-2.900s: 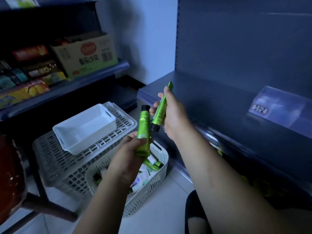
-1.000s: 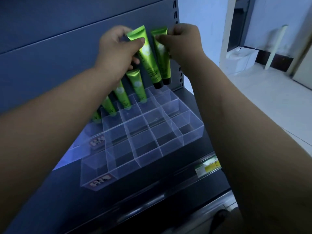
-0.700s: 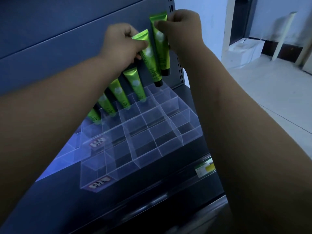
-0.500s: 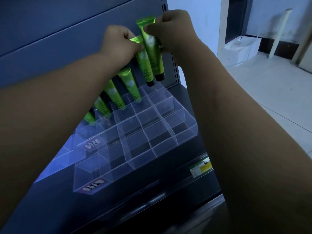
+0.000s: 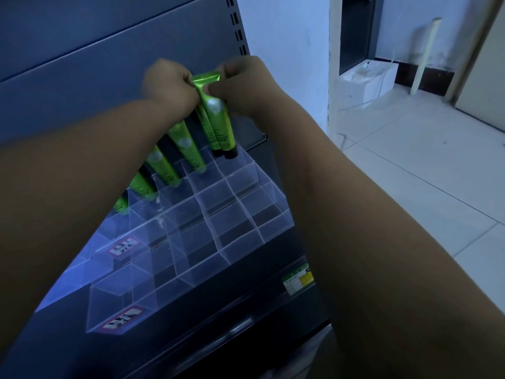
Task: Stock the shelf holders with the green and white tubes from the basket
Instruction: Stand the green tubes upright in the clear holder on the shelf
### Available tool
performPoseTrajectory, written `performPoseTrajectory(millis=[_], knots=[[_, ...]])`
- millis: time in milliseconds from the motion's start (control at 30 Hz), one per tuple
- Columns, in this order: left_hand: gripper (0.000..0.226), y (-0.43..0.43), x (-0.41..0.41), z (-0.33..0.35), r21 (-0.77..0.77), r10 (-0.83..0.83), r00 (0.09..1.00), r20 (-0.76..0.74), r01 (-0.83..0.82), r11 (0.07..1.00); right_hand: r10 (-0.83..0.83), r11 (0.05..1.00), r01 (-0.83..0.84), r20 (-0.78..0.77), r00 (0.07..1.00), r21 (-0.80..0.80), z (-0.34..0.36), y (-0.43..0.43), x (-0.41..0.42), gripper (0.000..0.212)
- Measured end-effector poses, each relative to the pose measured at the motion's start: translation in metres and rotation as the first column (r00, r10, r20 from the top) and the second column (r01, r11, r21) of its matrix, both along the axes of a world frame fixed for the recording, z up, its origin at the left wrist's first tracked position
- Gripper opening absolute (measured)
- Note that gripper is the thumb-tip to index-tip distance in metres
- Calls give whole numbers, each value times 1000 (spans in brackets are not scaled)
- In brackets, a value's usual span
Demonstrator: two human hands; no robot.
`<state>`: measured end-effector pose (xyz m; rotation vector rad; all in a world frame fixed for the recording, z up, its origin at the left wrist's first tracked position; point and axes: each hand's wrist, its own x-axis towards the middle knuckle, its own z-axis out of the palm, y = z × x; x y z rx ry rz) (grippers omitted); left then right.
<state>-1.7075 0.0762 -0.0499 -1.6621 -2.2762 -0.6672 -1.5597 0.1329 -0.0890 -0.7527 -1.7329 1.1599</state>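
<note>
A clear plastic holder [image 5: 218,231] with several square cells stands on the dark shelf. Several green tubes [image 5: 188,149] stand cap down in its back row. My left hand [image 5: 169,86] and my right hand [image 5: 246,83] are close together above the back right cells, each pinching the crimped top of a green tube. The right-hand tube [image 5: 220,121] overlaps the left-hand tube [image 5: 205,124], which is partly hidden behind it. Both black caps hang just over the back right cells. The basket is out of view.
The shelf's dark back panel [image 5: 82,64] rises right behind the holder. A yellow-green price label [image 5: 297,280] sits on the shelf's front edge. To the right lie a white tiled floor [image 5: 410,160] and a white box [image 5: 366,80] by the wall.
Since picking the two tubes from the basket, my hands brought them up to the holder. Over the last second both tubes came together and lowered toward the back right cells.
</note>
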Motion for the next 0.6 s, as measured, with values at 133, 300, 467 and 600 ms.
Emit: performPoseTrajectory(millis=[133, 300, 467, 600], knots=[[18, -4, 0, -2, -9, -31, 998, 56, 32, 999, 39, 999, -39, -6, 999, -29, -7, -2, 1, 23], [28, -5, 2, -3, -10, 10, 990, 139, -9, 1000, 96, 992, -96, -9, 995, -81, -15, -5, 4, 22], [33, -9, 1, -6, -51, -51, 995, 91, 56, 997, 87, 992, -84, 25, 996, -94, -23, -8, 3, 17], [34, -9, -2, -7, -46, -64, 993, 99, 68, 997, 113, 984, -113, -7, 994, -139, -27, -10, 3, 13]])
